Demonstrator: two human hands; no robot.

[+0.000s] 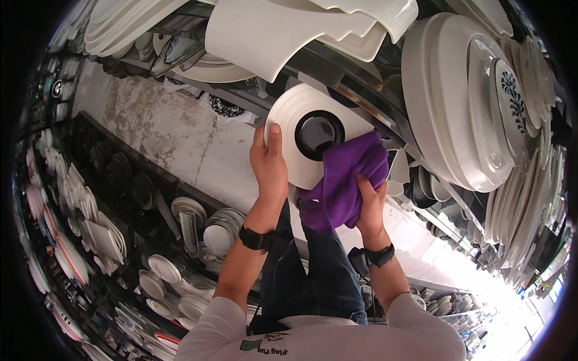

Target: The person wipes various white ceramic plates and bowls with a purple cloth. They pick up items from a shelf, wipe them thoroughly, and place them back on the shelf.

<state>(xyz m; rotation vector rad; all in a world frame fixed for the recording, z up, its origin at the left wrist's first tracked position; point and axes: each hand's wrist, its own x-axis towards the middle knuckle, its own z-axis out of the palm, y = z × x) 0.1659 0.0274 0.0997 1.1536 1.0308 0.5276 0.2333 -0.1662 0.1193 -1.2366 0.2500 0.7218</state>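
In front of me is a white wide-rimmed dish [289,158] with fine ridges on its rim and a glossy black round well at its centre. My left hand [269,160] grips its left edge, thumb on top of the rim and fingers beneath. A bunched purple cloth [345,176] is held in my right hand [372,203]. The cloth lies over the dish's lower right part and touches the black well's edge. Part of the rim is hidden under the cloth.
Just beyond the dish, a shelf [361,99] carries large white wavy-edged dishes [271,34]. Stacked oval platters [438,104] stand at the right. Lower left, another shelf holds plate stacks [221,237]. A stained pale floor [171,131] runs between the shelves.
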